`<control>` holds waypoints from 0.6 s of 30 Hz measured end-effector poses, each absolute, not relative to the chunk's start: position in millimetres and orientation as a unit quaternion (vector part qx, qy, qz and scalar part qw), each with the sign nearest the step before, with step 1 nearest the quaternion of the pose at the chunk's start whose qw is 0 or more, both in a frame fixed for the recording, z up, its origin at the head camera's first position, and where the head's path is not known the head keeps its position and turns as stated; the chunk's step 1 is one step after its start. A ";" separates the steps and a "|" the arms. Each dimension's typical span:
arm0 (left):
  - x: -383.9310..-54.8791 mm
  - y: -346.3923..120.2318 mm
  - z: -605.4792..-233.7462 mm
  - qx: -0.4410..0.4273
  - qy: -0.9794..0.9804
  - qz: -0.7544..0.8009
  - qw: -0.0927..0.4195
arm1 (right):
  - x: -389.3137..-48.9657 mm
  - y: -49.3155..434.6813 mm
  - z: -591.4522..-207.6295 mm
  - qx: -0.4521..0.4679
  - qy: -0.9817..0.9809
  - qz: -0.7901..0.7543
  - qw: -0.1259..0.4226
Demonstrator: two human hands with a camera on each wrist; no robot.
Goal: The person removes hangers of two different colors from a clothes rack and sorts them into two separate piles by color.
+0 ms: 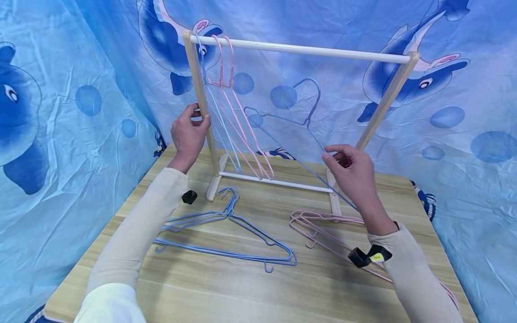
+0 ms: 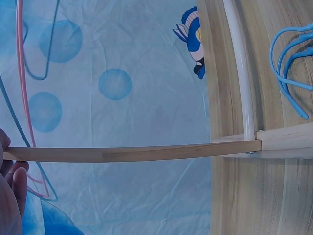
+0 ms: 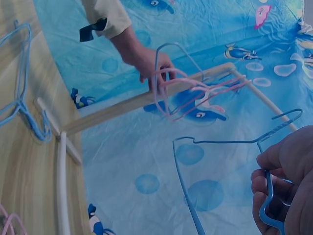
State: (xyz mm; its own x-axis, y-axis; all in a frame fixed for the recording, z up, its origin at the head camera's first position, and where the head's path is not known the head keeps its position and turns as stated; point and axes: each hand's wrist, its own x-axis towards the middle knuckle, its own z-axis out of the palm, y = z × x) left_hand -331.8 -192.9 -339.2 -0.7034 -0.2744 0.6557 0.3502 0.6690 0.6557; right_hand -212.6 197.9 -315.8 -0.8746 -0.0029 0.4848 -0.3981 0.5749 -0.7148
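Note:
My left hand (image 1: 189,134) grips the left wooden post (image 1: 197,74) of a small clothes rack, thumb and fingers on either side of it. Between the thumb and fingers of my right hand (image 1: 351,175) is a blue hanger (image 1: 308,120), pinched by one sloping shoulder. Its hook points up, below the white top rail (image 1: 303,47) and apart from it. In the right wrist view the wire of this blue hanger (image 3: 225,142) runs out from the fingers. At the rail's left end hang a blue hanger (image 1: 202,58) and two pink hangers (image 1: 232,63).
Several blue hangers (image 1: 230,213) lie stacked on the wooden table (image 1: 242,291) before the rack. More pink hangers (image 1: 319,215) lie at the right, partly hidden under my right forearm. A white lower bar (image 1: 278,182) joins the rack's feet. Behind hangs a blue dolphin-print cloth (image 1: 343,22).

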 end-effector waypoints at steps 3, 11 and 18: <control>-332.0 -193.0 -339.1 -0.023 -0.828 -0.407 0.385 | -211.0 203.1 -323.0 0.118 -0.863 0.439 0.221; -331.8 -193.1 -339.2 -0.022 -0.828 -0.410 0.382 | -207.6 215.4 -343.9 0.138 -0.871 0.422 0.212; -332.1 -193.0 -338.8 -0.025 -0.828 -0.406 0.386 | -206.7 219.6 -361.8 0.156 -0.868 0.429 0.195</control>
